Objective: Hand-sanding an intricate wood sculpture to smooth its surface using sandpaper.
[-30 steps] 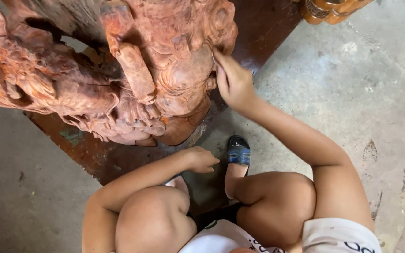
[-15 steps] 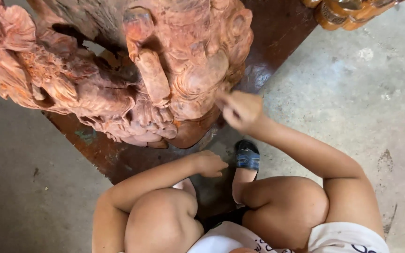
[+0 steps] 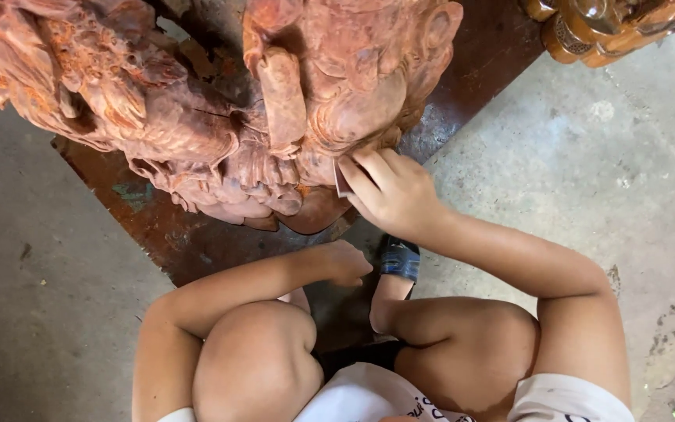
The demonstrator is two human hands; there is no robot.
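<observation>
Sandpaper [image 3: 342,181], a small greyish scrap, sits pinched under the fingers of the right hand [image 3: 394,193], which presses it flat against the lower curve of the reddish wood carving [image 3: 220,109]. The fingers lie together and spread along the scrap, so the pressure seems meant to follow the rounded relief rather than dig into it. The carving is large and deeply cut, all scrolls and folds, and it stands on a dark rust-stained board [image 3: 158,227] laid on the concrete floor [image 3: 587,172]; the working spot is close to the board's near edge, just above the person's feet.

The left hand [image 3: 347,263] is loosely curled with nothing in it, resting low beside the near edge of the board, next to a dark sandal [image 3: 398,259]. It looks like a brace for the squat, both knees drawn up tight.

At the far right corner of the view another carved, glossy brown wooden piece [image 3: 603,27] stands well apart. No container shows anywhere here.
</observation>
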